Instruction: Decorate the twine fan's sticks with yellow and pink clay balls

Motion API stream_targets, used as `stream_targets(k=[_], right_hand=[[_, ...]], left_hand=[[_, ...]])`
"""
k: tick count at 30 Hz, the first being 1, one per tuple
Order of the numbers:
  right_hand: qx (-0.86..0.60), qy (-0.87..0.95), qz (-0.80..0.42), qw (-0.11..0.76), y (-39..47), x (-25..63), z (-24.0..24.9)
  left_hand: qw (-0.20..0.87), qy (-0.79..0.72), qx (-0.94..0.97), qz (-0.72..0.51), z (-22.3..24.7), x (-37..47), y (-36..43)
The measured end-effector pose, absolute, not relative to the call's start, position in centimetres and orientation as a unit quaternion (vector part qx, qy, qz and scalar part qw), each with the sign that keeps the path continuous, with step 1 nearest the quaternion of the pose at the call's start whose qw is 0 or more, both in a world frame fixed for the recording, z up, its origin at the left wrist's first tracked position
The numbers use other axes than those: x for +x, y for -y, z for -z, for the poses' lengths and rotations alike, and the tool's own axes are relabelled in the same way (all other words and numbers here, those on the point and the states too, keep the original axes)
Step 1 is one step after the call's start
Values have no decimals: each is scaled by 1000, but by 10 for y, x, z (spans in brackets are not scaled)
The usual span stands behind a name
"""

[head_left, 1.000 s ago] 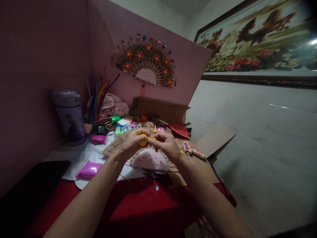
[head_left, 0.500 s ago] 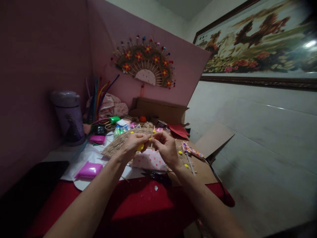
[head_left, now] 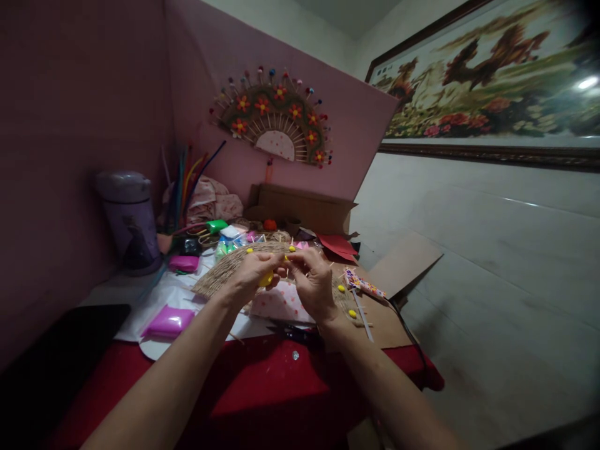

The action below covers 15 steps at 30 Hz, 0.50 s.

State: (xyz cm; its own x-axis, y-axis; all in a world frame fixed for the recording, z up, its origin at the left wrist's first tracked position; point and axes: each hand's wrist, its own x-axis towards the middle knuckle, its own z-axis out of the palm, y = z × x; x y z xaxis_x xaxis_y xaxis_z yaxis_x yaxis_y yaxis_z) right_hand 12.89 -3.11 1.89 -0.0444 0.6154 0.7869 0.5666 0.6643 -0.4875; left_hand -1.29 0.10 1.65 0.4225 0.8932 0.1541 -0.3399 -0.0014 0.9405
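My left hand (head_left: 260,269) is closed around a lump of yellow modelling clay (head_left: 265,279), which shows below its fingers. My right hand (head_left: 313,281) has thumb and fingers pinched, meeting the left fingertips at a small bit of yellow clay (head_left: 286,257). Both hands are above a fan of twine and sticks (head_left: 220,270) on the table. Yellow clay blobs (head_left: 341,289) dot its band, and its base is pale cloth with pink spots (head_left: 281,302). My hands hide part of the fan's middle.
Dark-handled scissors (head_left: 300,334) lie by the red tablecloth's front edge. Packs of pink clay (head_left: 169,321) are on the left, near a purple flask (head_left: 130,222). A flowered glue gun (head_left: 364,284) rests on cardboard at right. A finished fan (head_left: 276,119) hangs behind.
My right hand has shifted and turned slightly, its fingers curling more around the small yellow piece. My left hand stays almost in place with the larger lump.
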Motion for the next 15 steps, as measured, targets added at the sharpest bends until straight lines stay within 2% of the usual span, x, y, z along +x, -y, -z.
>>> stream_targets(k=[9,15], right_hand=[[-413,720,-86,551,29,133,-16],[-396,728,-34,558,30,134,-16]], left_hand=[[658,-242,548,-456,-15,-18,-4],[652,-247,555,-453,-16,-17,-3]])
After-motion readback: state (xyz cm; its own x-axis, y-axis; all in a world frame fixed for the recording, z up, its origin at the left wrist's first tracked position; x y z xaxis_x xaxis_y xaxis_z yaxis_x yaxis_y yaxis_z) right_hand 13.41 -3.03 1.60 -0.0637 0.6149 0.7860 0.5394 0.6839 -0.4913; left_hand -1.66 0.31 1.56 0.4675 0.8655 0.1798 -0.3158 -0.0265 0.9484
